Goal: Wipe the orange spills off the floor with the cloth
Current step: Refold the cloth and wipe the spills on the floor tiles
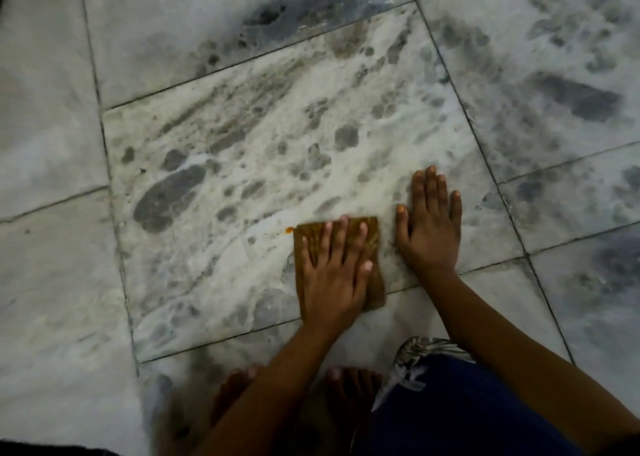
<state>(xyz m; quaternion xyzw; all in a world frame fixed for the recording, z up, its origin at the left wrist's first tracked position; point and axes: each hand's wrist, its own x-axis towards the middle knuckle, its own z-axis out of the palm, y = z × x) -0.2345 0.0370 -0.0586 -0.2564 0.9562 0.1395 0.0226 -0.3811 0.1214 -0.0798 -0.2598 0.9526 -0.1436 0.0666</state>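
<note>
Your left hand [330, 265] lay flat on the brown cloth [372, 239], its fingers [343, 233] straight and spread, pressing the folded pad onto the marble floor [242, 136] rather than gripping it. Your right hand [429, 227] rested palm-down on bare tile just to the right of the cloth, its fingers straight and close together, holding nothing and apparently bracing your weight. One small orange spot [288, 229] showed just past the cloth's far-left corner, level with your left fingertips, with a faint streak trailing beside it; I could not tell whether more of the spill sat hidden under the cloth. Your bare feet [346, 383] were close behind both hands. Judging from that layout, the main risk was that the next stroke would miss the spot, since it sat outside the cloth's edge and a pull straight back toward you would leave it there. A flat palm with no hold on the cloth could also let the pad slip or bunch under your fingers on slick tile, smearing orange instead of lifting it. The cloth's colour sits close to the spill's, so you might not see when it is saturated and begins putting stain back down.
</note>
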